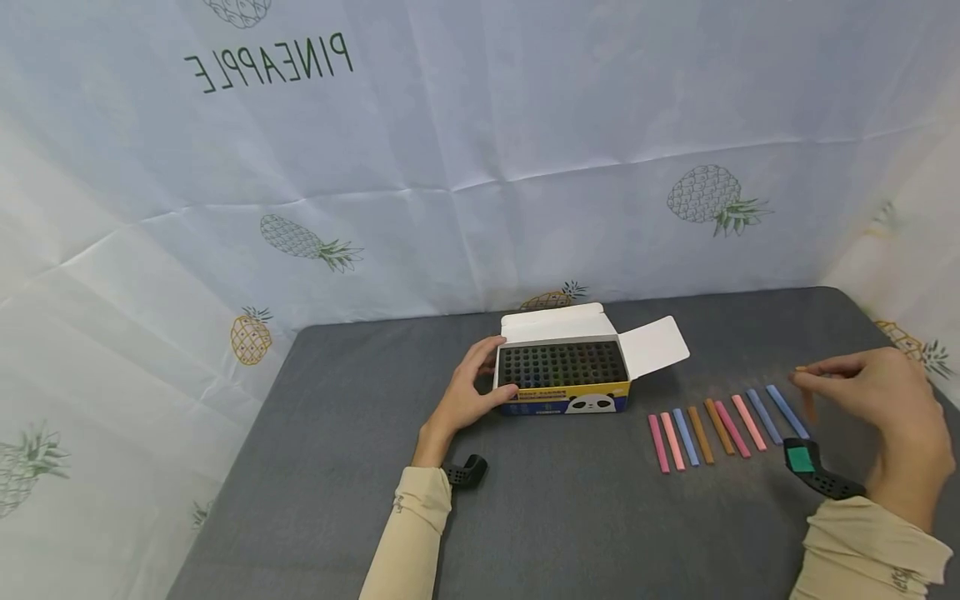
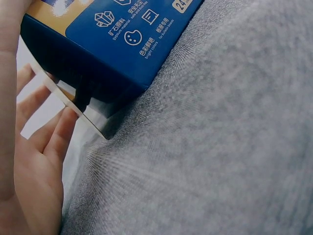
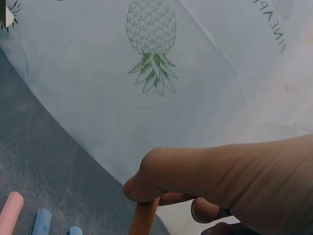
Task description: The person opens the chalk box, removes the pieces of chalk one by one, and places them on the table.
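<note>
At its left end, my left hand (image 1: 467, 392) grips an open chalk box (image 1: 555, 398), thumb at the front corner and fingers behind. Rows of dark holes fill the box top, and its blue and yellow front carries a panda. The left wrist view shows fingers (image 2: 61, 132) beside a white flap and the blue box side (image 2: 127, 49). Over the table's right part, my right hand (image 1: 877, 387) pinches an orange-brown chalk stick (image 3: 143, 218) by its upper end, the stick hanging downward. Just left of that hand lies a blue chalk stick (image 1: 787, 412), last in a row.
Several pink, blue and brown chalk sticks, among them a pink stick (image 1: 658, 443), lie side by side right of the box. A white side flap (image 1: 654, 348) sticks out toward them. Behind the grey table (image 1: 360, 467) hangs a pineapple-print curtain (image 1: 465, 150).
</note>
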Demonstrator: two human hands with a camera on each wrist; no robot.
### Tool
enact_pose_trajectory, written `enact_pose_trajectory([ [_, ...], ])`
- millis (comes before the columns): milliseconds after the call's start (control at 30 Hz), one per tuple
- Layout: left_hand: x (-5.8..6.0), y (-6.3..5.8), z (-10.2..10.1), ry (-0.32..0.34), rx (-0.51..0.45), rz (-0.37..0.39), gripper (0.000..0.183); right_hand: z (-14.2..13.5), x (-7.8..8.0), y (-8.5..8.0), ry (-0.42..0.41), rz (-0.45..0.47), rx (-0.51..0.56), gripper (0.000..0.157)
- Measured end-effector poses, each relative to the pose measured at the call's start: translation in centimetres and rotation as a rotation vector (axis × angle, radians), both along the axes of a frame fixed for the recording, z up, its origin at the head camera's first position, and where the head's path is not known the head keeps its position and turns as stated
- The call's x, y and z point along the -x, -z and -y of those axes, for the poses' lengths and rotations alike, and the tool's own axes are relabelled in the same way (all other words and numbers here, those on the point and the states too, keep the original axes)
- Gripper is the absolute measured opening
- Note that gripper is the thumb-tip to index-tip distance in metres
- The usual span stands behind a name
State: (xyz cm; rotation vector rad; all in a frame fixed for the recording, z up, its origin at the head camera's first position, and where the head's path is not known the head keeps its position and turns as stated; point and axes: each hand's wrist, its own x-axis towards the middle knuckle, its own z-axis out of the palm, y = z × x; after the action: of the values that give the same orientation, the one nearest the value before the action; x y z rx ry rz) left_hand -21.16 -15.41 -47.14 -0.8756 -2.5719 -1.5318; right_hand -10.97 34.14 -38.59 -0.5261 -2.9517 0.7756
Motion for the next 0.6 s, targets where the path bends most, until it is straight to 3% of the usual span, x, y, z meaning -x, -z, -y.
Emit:
enact_pose_trajectory([
  [300, -0.02, -0.06, 0.0, -0.009, -0.004, 0.001, 0.082, -0.39, -0.15, 0.05, 0.051, 0.132, 0.056, 0.06],
  [600, -0.2, -0.1, -0.07, 0.0, -0.007, -0.017, 0.082, -0.59, 0.0, 0.87, 0.151, 0.172, 0.063, 0.047],
])
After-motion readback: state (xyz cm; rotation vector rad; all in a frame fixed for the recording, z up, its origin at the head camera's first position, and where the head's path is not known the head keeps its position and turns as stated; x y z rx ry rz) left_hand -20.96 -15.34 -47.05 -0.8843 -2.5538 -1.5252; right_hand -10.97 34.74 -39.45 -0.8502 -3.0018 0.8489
